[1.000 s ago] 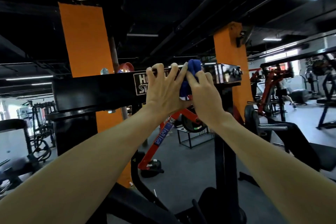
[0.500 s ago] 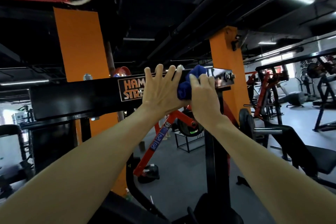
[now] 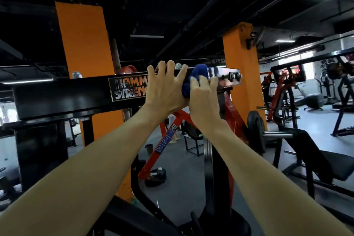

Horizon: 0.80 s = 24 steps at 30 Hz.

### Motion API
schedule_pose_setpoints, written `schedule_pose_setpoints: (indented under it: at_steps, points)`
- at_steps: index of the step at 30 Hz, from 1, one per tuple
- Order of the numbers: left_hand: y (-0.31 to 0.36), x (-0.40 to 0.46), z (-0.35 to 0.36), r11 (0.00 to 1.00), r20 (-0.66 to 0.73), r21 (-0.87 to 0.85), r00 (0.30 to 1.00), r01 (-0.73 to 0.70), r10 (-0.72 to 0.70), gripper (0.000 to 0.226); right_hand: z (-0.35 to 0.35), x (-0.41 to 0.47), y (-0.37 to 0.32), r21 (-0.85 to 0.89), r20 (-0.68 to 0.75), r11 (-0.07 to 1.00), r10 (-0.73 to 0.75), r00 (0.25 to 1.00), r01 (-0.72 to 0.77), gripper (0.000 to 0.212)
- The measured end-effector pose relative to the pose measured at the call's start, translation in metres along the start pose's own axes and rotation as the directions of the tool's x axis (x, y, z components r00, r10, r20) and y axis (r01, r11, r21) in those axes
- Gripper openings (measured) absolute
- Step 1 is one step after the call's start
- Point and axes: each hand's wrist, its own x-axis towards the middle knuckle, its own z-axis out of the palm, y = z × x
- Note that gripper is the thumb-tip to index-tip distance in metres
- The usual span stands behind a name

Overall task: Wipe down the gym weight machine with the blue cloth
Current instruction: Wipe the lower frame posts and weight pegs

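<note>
Two hands are up on the black crossbeam [image 3: 63,97] of the weight machine, and the whole play runs along that beam, whose long axis goes left to right across the view at head height. Starting from the left end, the beam sits bare and dark, then comes the brand plate [image 3: 128,90], partly covered. Right on top of that plate lands the left hand [image 3: 164,90], fingers straight and spread apart, fingertips hooked just over the beam's top edge, palm flat on the front face, holding nothing, just bracing. Touching its right side is the blue cloth [image 3: 197,74], bunched into a wad and pressed against the beam's front face and top edge. Over the cloth sits the right hand [image 3: 203,97], fingers curled round the wad and clamping it to the metal, so this is plainly the working hand and the nearer of the two to the unwiped stretch. Further right, just past those knuckles, the shiny chrome end section [image 3: 224,78] of the beam carries on to the bolts [image 3: 233,76] at its right end. My read: the coming stroke wants to travel rightward along the long axis, cloth leading toward that chrome end, left hand staying as the anchor. Beyond, an orange pillar [image 3: 243,74] stands behind the right end.
</note>
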Motion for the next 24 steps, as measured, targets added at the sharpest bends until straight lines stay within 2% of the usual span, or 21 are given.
schedule_pose_setpoints:
  at_steps: [3, 5, 7, 8, 11, 12, 14, 16, 17, 18, 21, 23, 24]
  points:
    - [0.005, -0.001, 0.000, 0.999, -0.006, 0.003, 0.999, 0.037, -0.037, 0.103, -0.002, 0.015, 0.026, -0.156, 0.045, 0.987, 0.032, 0.998, -0.024, 0.048]
    - [0.004, -0.002, 0.001, 0.999, -0.005, 0.031, 1.000, 0.031, -0.031, 0.108, -0.004, 0.034, 0.051, -0.214, 0.191, 0.974, 0.117, 0.975, -0.075, 0.042]
    - [0.004, 0.000, 0.001, 0.999, -0.009, 0.046, 1.000, 0.024, -0.023, 0.110, -0.003, 0.054, 0.067, -0.197, 0.321, 0.969, 0.206, 0.924, -0.148, 0.025]
    - [0.004, 0.000, 0.002, 0.998, -0.006, 0.052, 1.000, 0.022, -0.021, 0.111, -0.001, 0.058, 0.069, -0.161, 0.335, 0.966, 0.245, 0.910, -0.201, 0.020]
    - [0.006, 0.000, 0.001, 0.997, 0.011, 0.074, 1.000, 0.020, -0.021, 0.111, 0.004, 0.046, 0.059, 0.017, 0.253, 0.946, 0.310, 0.916, -0.325, 0.023]
    - [0.006, 0.000, 0.000, 0.997, 0.015, 0.071, 1.000, 0.020, -0.021, 0.110, 0.004, 0.034, 0.050, 0.064, 0.197, 0.952, 0.281, 0.939, -0.299, 0.028]
    - [0.006, 0.000, -0.001, 0.998, 0.013, 0.056, 1.000, 0.023, -0.023, 0.106, -0.003, 0.006, 0.025, 0.090, 0.069, 0.989, 0.115, 0.991, -0.121, 0.035]
    - [0.006, -0.001, 0.000, 0.999, 0.008, 0.046, 1.000, 0.021, -0.021, 0.101, -0.006, -0.004, 0.011, -0.051, 0.028, 0.998, -0.022, 0.999, 0.023, 0.040]
    - [0.006, -0.001, 0.001, 0.999, 0.003, 0.040, 1.000, 0.022, -0.022, 0.102, -0.002, 0.000, 0.014, -0.125, 0.038, 0.992, -0.012, 0.999, 0.017, 0.045]
    - [0.006, -0.002, 0.002, 0.999, -0.004, 0.034, 1.000, 0.025, -0.024, 0.104, 0.000, 0.009, 0.021, -0.177, 0.069, 0.984, 0.038, 0.997, -0.026, 0.048]
    - [0.005, -0.002, 0.004, 0.998, -0.022, 0.058, 1.000, 0.021, -0.020, 0.113, 0.000, 0.045, 0.055, -0.218, 0.282, 0.961, 0.229, 0.932, -0.170, 0.029]
    - [0.005, 0.000, 0.004, 0.997, -0.027, 0.074, 1.000, 0.013, -0.011, 0.114, -0.006, 0.061, 0.066, -0.104, 0.372, 0.948, 0.319, 0.872, -0.302, 0.027]
    - [0.005, 0.000, 0.003, 0.997, -0.024, 0.077, 1.000, 0.010, -0.008, 0.113, -0.007, 0.062, 0.066, -0.061, 0.361, 0.941, 0.332, 0.871, -0.334, 0.024]
